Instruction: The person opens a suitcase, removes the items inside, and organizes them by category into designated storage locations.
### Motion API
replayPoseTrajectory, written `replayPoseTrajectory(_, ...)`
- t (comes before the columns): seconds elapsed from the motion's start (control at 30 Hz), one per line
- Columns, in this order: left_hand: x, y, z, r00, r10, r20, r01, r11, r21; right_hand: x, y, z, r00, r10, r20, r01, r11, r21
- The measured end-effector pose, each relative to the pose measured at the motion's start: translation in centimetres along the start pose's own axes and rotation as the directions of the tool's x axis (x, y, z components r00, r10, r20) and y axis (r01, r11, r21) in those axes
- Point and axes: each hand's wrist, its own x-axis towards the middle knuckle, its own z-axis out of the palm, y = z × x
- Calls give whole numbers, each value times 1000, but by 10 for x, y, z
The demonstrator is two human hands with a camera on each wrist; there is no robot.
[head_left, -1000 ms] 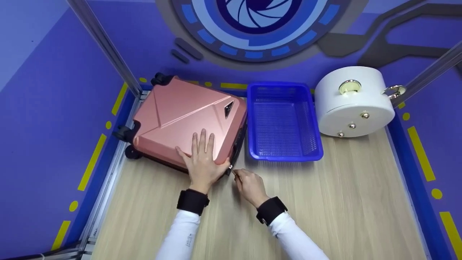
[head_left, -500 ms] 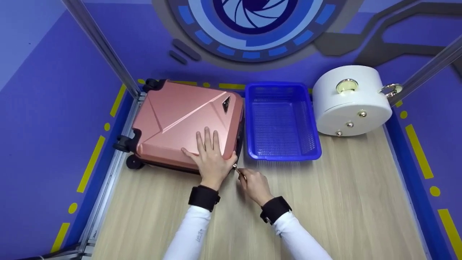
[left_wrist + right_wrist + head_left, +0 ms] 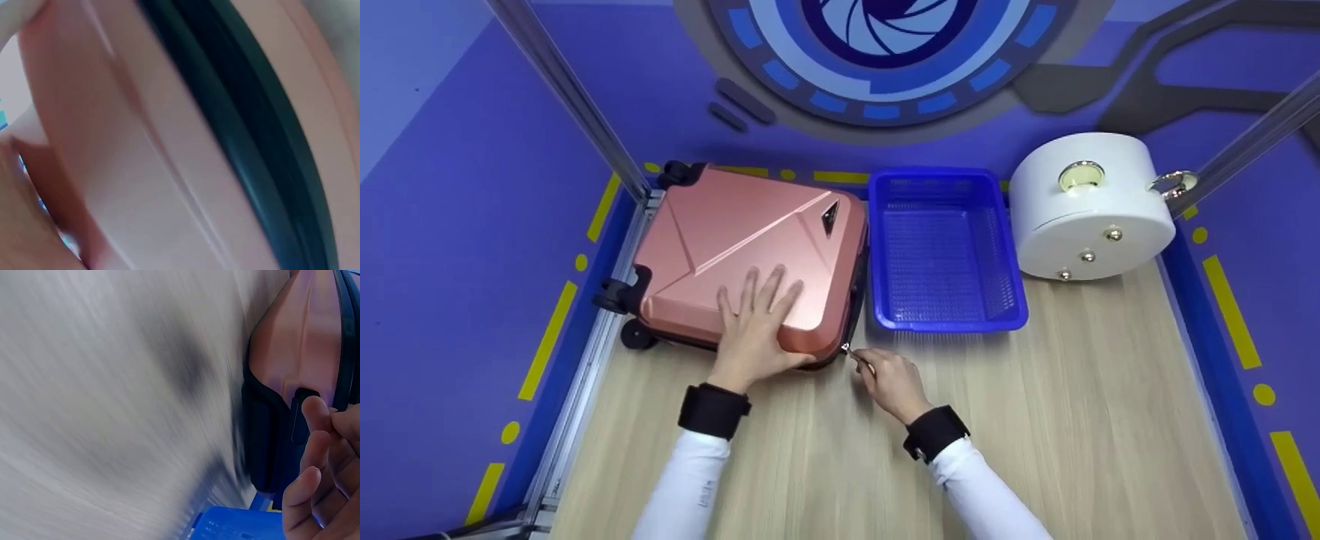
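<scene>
A pink hard-shell suitcase [image 3: 735, 225] lies flat on the wooden surface, wheels to the left. My left hand [image 3: 754, 334] rests on its near right part, fingers spread and thumb along the near edge. At the near right corner my right hand [image 3: 891, 382] pinches a small metal zipper pull [image 3: 848, 350] between thumb and forefinger. The left wrist view shows the pink shell [image 3: 140, 140] up close, with a dark seam band [image 3: 236, 140] running along it. In the right wrist view, curled fingers [image 3: 316, 449] meet the thumb at the suitcase's side, mostly hiding the pull.
A blue perforated plastic basket [image 3: 885, 326] stands right of the suitcase, close beside it. Farther right, a white round case [image 3: 1091, 202] with gold-coloured feet and a ring handle leans near the corner. Blue-purple printed walls [image 3: 450, 300] bound the wooden surface [image 3: 1035, 435] at left, back and right.
My left hand first shifted right along the suitcase, then moved back left and nearer, uncovering its near right corner. The right hand keeps its pinch on the zipper pull, nearly in place.
</scene>
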Motion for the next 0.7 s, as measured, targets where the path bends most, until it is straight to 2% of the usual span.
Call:
replayPoseTrajectory(0.13, -1, -9, 1, 1000, -4, -5, 4, 1000, -4, 0, -1, 1, 1000, -2, 6, 2, 1000, 1)
replayPoseTrajectory(0.2, -1, -10, 2, 1000, 9, -27, -9, 1000, 2, 0, -2, 2, 1000, 0, 1, 0, 1000, -1)
replayPoseTrajectory(0.33, 0, -10, 5, 998, 21, -66, -19, 999, 31, -2, -5, 4, 1000, 17, -9, -17, 1000, -2)
replayPoseTrajectory(0.53, -2, -7, 9, 998, 9, -60, -5, 997, 72, -6, -8, 7, 999, 33, -31, -33, 999, 6)
replayPoseTrajectory(0.7, -1, -3, 12, 992, 33, -125, -17, 991, 134, -5, -8, 7, 998, 12, -57, -12, 1000, -2)
